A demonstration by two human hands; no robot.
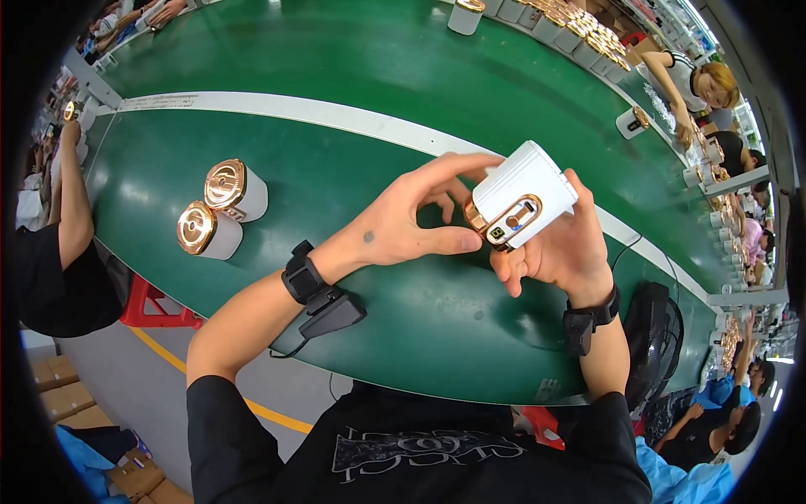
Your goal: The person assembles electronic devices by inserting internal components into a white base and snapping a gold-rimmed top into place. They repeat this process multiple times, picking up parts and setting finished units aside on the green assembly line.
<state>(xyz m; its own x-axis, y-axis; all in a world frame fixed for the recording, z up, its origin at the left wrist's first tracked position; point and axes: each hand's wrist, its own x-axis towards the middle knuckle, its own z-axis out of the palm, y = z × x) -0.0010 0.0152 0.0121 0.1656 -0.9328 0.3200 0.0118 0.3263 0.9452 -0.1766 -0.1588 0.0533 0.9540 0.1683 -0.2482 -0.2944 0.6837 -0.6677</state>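
right hand (558,252) wraps the white boxy device (525,193) from below and behind, fingers curled closed around its body, thumb side hidden under the casing. the device is tilted, its rose-gold trimmed end face turned toward the left hand, well above the green conveyor belt (353,168) and not touching it. left hand (403,223) meets that end face: thumb (445,242) lies straight along the lower edge with its tip touching the gold rim, index finger (457,164) arches over the top to the device's upper corner, so the two make a narrow pinch on the end. the remaining left fingers are folded behind the index, near the gold trim; cannot tell whether they touch it. a small dark panel and an oval window sit on the end face just beyond the thumb tip. both wrists carry black straps; a black box (332,312) hangs at the left one. well apart from the left fingers, toward the wrist side and farther out, two white cylinders with gold lids (220,208) lie touching each other on the belt. a white divider strip (336,118) crosses the belt beyond the fingertips.
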